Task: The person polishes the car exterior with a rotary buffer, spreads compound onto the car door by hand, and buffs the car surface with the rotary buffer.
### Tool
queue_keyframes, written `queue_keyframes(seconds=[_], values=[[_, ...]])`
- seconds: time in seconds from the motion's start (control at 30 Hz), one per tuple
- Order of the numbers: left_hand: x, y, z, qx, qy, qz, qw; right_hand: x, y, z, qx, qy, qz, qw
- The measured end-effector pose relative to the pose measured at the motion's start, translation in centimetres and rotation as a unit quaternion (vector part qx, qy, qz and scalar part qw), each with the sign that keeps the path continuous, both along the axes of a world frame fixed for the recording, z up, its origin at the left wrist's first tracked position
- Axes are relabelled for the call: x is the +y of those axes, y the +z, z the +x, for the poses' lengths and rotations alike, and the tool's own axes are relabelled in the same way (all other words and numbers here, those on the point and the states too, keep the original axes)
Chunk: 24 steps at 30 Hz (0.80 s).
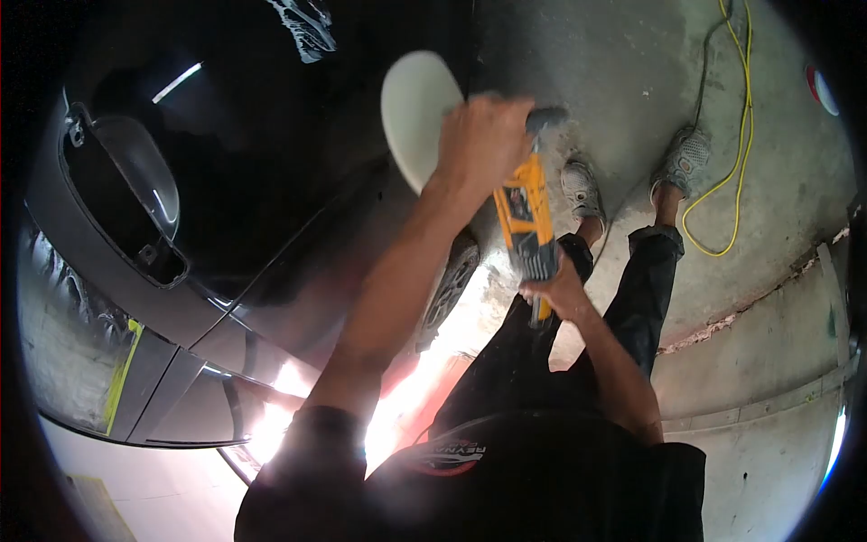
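A yellow and black power polisher (526, 212) is held between my two hands, with a round white pad (417, 113) at its front end. My left hand (483, 140) is closed round the front of the machine, close beside the pad. Further back, my right hand (562, 287) wraps the rear of the polisher's body. The pad is seen tilted, nearly side-on, and overlaps the edge of the glossy black car panel (271, 154). White smears (307, 29) lie on that panel above and left of the pad.
At the left, a recess (113, 199) in the car body stands open. Yellow-green tape (122, 379) runs along a panel edge. A car tyre (452, 287) is below the panel. A yellow cord (744, 135) lies on the concrete floor (623, 54), right of my shoes (685, 161).
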State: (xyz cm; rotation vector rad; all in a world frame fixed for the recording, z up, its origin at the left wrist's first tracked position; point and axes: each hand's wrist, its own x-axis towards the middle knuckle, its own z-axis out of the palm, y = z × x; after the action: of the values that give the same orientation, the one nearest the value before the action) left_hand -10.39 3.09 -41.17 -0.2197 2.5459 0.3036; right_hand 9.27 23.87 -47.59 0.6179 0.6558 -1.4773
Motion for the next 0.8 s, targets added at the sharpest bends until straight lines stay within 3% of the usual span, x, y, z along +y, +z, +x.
queue_keyframes(seconds=[0.1,0.13,0.17,0.23,0.33,0.53,0.67,0.8], values=[[-0.4,-2.0,-4.7,0.049,-0.013,-0.021,0.998,-1.7,-3.2,-4.7,0.033,-0.031,0.029,0.999],[-1.1,-3.5,-6.1,0.101,-0.058,-0.032,0.993,-2.4,-4.4,-6.4,0.061,-0.032,0.027,0.997],[-0.7,-4.2,-7.7,0.182,-0.031,-0.025,0.983,-2.9,-5.4,-8.0,0.088,-0.032,0.026,0.995],[-1.3,-5.7,-10.6,0.190,-0.057,-0.049,0.979,-3.7,-6.6,-10.7,0.088,-0.046,0.028,0.995],[-1.3,-5.0,-11.5,0.196,-0.071,0.026,0.978,-4.0,-7.9,-11.5,0.076,-0.031,0.007,0.997],[-1.0,-5.7,-3.3,0.034,-0.052,0.004,0.998,-1.9,-4.8,-3.1,0.007,-0.028,0.028,0.999],[-0.8,-7.4,2.9,-0.055,-0.031,-0.021,0.998,-0.1,-2.5,1.4,-0.096,-0.007,-0.026,0.995],[-0.9,-9.3,3.3,-0.063,-0.034,-0.020,0.997,0.1,-3.7,1.2,-0.123,0.010,-0.035,0.992]])
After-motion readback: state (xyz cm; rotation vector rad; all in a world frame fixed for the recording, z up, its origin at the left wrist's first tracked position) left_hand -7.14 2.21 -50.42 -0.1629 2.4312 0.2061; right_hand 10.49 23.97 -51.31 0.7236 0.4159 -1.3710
